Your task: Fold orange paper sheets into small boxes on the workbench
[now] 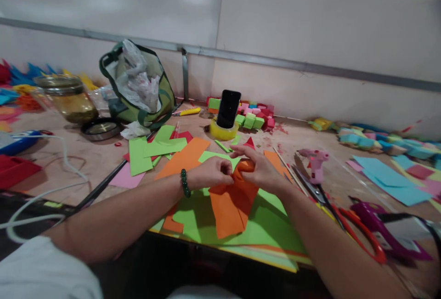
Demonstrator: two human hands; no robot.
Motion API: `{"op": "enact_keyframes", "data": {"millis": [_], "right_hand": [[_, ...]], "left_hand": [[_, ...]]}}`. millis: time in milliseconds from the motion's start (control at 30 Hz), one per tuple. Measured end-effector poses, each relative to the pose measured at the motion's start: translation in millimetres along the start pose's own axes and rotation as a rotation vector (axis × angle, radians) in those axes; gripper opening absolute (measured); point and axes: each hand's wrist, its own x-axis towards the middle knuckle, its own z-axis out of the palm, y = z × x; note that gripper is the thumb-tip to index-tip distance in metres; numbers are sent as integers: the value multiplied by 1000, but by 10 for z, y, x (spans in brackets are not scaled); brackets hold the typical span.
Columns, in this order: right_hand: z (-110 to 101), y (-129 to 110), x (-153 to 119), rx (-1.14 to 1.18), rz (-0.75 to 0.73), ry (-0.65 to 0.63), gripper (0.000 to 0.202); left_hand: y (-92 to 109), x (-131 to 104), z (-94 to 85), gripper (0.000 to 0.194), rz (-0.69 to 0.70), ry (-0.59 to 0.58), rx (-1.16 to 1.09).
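An orange sheet of paper [232, 211], creased and bent up at its top, is between my hands above the green sheets [275, 225]. My left hand [215, 171], below a green bead bracelet [185, 183], pinches the paper's upper left edge with thumb and forefinger. From the right, my right hand [260, 168] curls over the folded top of the same sheet, its fingers wrapped round it. More orange paper [188, 154] lies behind my left hand, and green paper strips [139, 156] rest farther left.
A phone [229, 108] leans upright in a yellow tape roll [223, 130]. On the right lie a pink glue gun [316, 163], red-handled scissors [370, 239] and a purple tool [382, 228]. A glass jar [69, 99] and a bag [161, 83] stand at back left.
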Motion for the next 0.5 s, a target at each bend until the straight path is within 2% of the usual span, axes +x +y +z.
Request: {"op": "enact_keyframes", "data": {"millis": [200, 300, 433, 500], "right_hand": [[35, 2, -17, 15, 119, -89, 63], [39, 0, -22, 135, 143, -105, 61], [14, 26, -10, 425, 202, -83, 56], [12, 43, -6, 439, 218, -84, 63]], "left_hand": [[-26, 11, -2, 24, -54, -61, 11], [-42, 21, -16, 28, -74, -89, 17], [-96, 57, -48, 27, -59, -42, -9], [-132, 79, -56, 26, -30, 1, -4]]}}
